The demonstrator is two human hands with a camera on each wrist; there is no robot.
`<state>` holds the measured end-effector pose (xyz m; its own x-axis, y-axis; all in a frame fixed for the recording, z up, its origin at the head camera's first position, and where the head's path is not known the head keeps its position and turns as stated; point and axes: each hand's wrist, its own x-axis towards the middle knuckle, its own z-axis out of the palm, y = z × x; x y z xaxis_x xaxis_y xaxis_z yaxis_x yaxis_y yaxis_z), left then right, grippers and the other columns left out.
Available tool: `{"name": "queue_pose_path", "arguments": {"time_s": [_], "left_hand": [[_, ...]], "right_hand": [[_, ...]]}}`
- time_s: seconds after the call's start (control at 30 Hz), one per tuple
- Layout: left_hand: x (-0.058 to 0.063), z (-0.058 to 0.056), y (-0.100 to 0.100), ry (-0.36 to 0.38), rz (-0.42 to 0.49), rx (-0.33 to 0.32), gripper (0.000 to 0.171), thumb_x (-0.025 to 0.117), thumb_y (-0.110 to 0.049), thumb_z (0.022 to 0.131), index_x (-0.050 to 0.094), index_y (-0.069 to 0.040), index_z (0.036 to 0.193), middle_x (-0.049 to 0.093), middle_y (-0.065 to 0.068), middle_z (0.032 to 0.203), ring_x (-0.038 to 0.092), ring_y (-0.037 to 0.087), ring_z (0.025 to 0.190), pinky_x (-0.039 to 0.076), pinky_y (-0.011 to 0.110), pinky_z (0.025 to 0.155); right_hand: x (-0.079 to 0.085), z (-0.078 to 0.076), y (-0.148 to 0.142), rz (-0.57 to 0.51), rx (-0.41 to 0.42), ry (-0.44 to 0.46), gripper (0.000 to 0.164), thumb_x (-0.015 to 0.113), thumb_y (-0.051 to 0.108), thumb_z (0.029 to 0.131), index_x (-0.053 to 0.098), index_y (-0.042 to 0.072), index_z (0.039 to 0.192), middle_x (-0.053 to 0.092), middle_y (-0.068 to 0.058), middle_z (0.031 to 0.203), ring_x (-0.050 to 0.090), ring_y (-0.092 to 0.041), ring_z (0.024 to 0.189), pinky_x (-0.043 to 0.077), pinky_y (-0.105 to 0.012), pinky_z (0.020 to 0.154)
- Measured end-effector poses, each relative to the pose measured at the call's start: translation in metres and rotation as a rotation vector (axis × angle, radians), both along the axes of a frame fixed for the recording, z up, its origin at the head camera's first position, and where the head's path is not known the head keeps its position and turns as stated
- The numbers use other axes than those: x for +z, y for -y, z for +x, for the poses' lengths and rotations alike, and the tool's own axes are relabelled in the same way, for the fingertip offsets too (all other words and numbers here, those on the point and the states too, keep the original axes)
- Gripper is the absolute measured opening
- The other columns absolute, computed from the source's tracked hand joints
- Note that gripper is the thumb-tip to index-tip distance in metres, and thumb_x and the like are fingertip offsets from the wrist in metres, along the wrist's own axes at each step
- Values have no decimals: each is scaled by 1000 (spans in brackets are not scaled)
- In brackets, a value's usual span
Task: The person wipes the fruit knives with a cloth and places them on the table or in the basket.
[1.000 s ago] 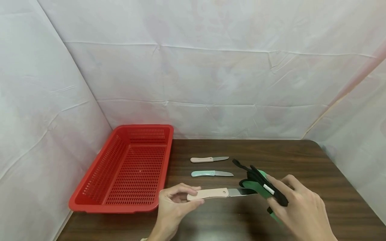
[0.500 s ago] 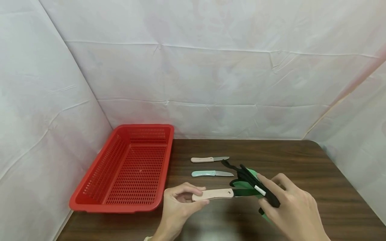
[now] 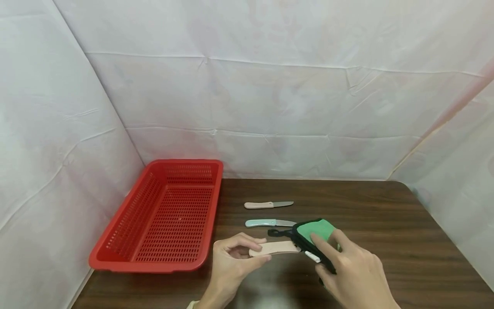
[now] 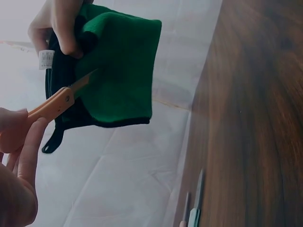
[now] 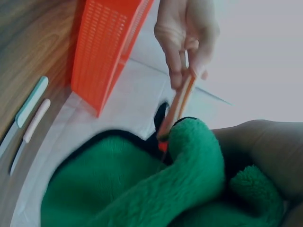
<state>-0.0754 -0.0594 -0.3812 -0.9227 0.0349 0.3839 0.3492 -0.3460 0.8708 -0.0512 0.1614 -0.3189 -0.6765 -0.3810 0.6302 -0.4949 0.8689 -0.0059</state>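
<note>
My left hand [image 3: 231, 266] pinches a folding knife by its pale pink handle [image 3: 275, 247], the blade pointing right. My right hand [image 3: 353, 268] grips a green cloth [image 3: 317, 230] with black edging, a black loop and a white tag. In the head view the cloth hides the blade. From the left wrist, the blade [image 4: 84, 81] shows lying against the green cloth [image 4: 124, 71]. Fluffy pile on the cloth [image 5: 196, 156] shows in the right wrist view, folded near the knife handle [image 5: 176, 109].
A red perforated basket [image 3: 210, 214] stands at the left of the dark wooden table [image 3: 386, 214]. Behind my hands lie a knife with a pink handle [image 3: 258, 205] and one with a light blue handle [image 3: 260, 222], both unfolded. White sheeting [image 3: 270, 98] surrounds the table.
My right hand has moved left with the cloth, along the blade to the handle's end. The cloth has turned, showing more green. My left hand and the knife have shifted slightly right.
</note>
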Motion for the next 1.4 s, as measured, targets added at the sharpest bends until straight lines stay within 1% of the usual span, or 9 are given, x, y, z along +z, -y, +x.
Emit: {"name": "queue_pose_path", "arguments": {"time_s": [0.13,0.27,0.43,0.57,0.67,0.9,1.1,1.27,1.4], "left_hand": [[0,0,-1,-24,22,6,22,76,8,57,62,7,74,62,22,80,62,35,79,53,37,57],[-1,0,-1,-56,43,9,21,75,10,57,62,7,73,62,22,79,62,35,78,53,36,56],[-1,0,1,-75,48,12,21,75,11,57,61,7,72,62,23,80,63,32,74,53,34,53],[-1,0,3,-90,62,4,21,73,14,57,59,9,72,61,24,80,62,32,75,53,35,54],[-2,-1,6,-100,75,-9,21,72,16,57,59,9,72,61,24,80,62,33,77,53,36,55],[-2,-1,9,-95,72,-7,22,71,18,56,60,7,72,61,23,80,62,31,74,53,34,54],[-2,0,15,-108,78,-4,23,71,18,57,60,5,73,62,20,82,62,30,75,53,33,55],[-2,-2,16,-129,94,-4,23,70,20,56,59,7,71,63,19,80,62,32,79,53,35,55],[-1,-4,18,-121,92,-9,22,70,20,55,58,9,71,63,18,79,62,33,80,53,35,56]], "right_hand": [[-5,0,3,65,21,-47,48,72,19,46,66,19,94,44,1,75,30,-2,49,16,-14,34],[-7,0,4,112,19,-59,51,73,19,44,64,20,94,42,0,73,31,-5,51,13,-14,34],[-6,-1,2,119,16,-55,49,74,19,44,64,18,92,43,-1,74,35,-7,49,15,-15,33],[-5,1,-1,111,4,-20,49,77,20,44,64,18,92,45,-3,77,39,-8,48,20,-15,33],[-6,1,-6,113,-11,4,49,79,20,44,65,19,92,46,-3,77,40,-7,47,20,-14,34],[-6,2,-14,92,-62,42,46,76,18,46,63,23,90,41,3,75,31,-3,46,15,-12,36],[-5,3,-20,71,-92,72,42,71,14,50,60,25,90,36,8,73,24,0,46,15,-13,37],[-7,2,-26,44,-103,60,41,66,14,52,62,27,91,39,10,74,21,2,45,15,-15,37],[-7,1,-30,14,-121,58,41,65,15,52,64,27,91,41,11,76,18,3,44,15,-15,37]]}}
